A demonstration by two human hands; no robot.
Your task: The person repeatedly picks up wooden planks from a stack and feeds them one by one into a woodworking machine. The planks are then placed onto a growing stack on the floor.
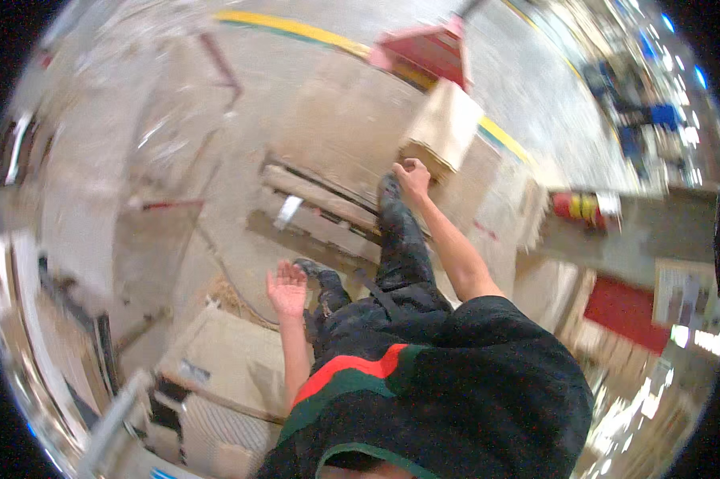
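My right hand (412, 177) reaches forward with bent fingers, right at the near end of a stack of thin pale sheets (449, 120). Its fingertips are blurred, so whether they pinch anything is hidden from me. The stack rests on a wide brown board surface (336, 120) borne by a wooden pallet (320, 199). Off to the left, my left hand (286, 289) hangs palm up with fingers spread and nothing in it. One of my shoes (389, 188) is at the pallet's edge beside my right hand.
Beyond the stack stands a red pallet-jack-like frame (428, 48), near a yellow floor line (296, 30). A red cylinder with a yellow band (579, 208) is at the right. Another low brown board pile (232, 351) lies close by my left forearm. Clear plastic wrap (160, 120) covers material at far left.
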